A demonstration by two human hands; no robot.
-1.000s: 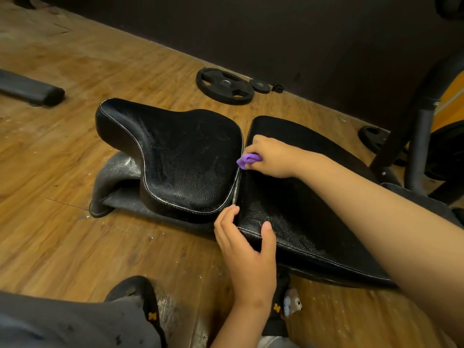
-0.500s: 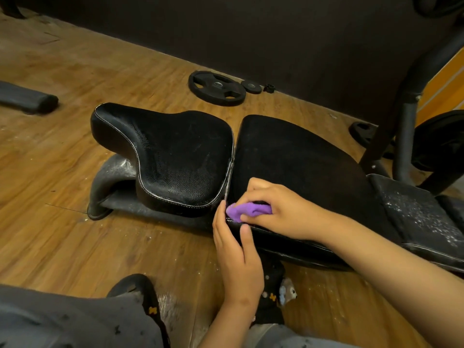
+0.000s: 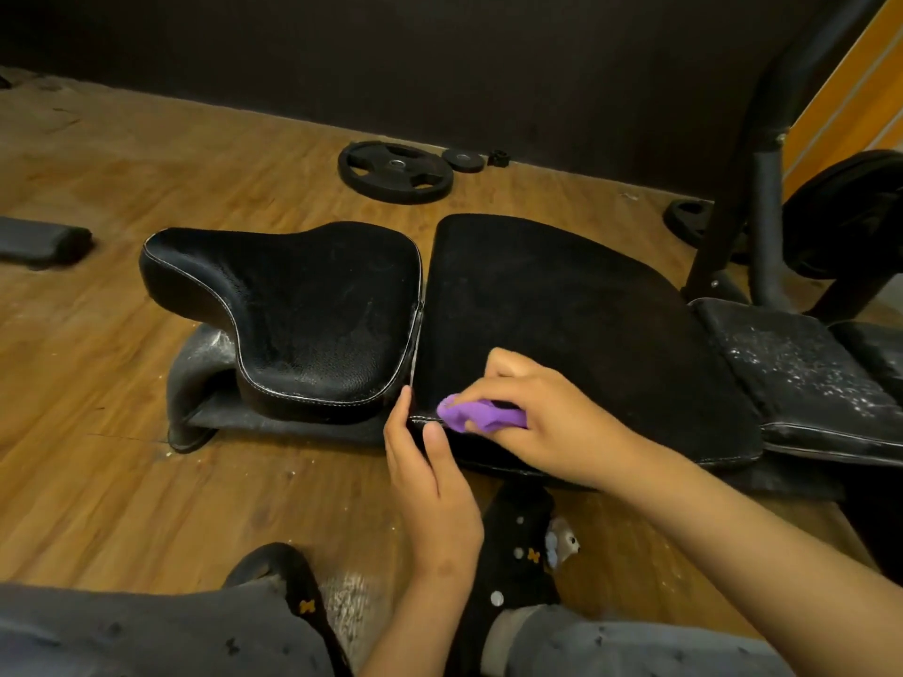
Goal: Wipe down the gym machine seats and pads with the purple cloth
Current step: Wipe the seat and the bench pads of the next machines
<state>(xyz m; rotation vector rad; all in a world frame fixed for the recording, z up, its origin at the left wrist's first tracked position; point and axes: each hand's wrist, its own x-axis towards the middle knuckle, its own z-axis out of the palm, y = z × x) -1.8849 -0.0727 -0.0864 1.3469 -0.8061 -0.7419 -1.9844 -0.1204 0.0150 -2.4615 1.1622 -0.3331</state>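
cloth [image 3: 481,416], purple and bunched small, pinched under the curled fingers of the right hand [image 3: 547,417], now at the near front corner of the middle pad [image 3: 562,310], having run down the gap beside the seat [image 3: 312,310] from its far end within the last second; that seam looks done, the broad top less surely so. left hand [image 3: 430,486], fingers straight and holding nothing, braces the same corner; open pad lies rightward, ending at the flaking pad [image 3: 791,373] and frame post [image 3: 762,188].
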